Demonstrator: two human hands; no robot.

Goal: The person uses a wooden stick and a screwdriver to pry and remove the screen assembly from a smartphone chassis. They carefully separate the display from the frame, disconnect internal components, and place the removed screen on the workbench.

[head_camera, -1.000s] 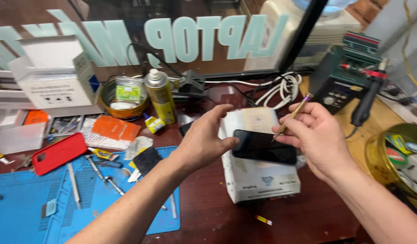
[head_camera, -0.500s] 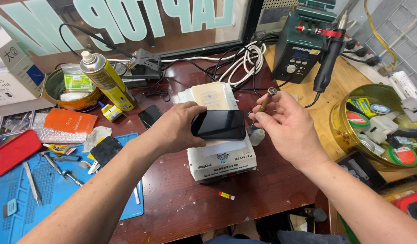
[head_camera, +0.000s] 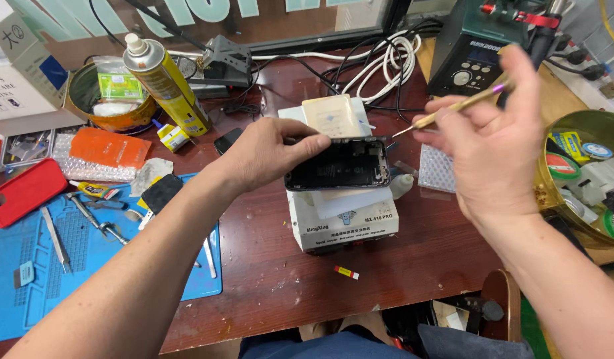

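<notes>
My left hand (head_camera: 270,154) grips opened black phone (head_camera: 340,164) by its left end, fingers curled over top edge, phone lying flat on white heating box (head_camera: 340,219) at desk centre. My right hand (head_camera: 490,139) pinches thin brass-coloured tool (head_camera: 453,110), tip aimed toward phone's upper right corner (not touching, as far as I see). Yellow spray can (head_camera: 166,85) stands behind left. Blue work mat (head_camera: 67,266) with tweezers lies left; red phone case (head_camera: 21,191) beside it. Round tin (head_camera: 579,179) sits at right edge.

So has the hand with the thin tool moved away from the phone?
Yes. The right hand has drawn off rightward from the phone, which stays over the white box.
</notes>
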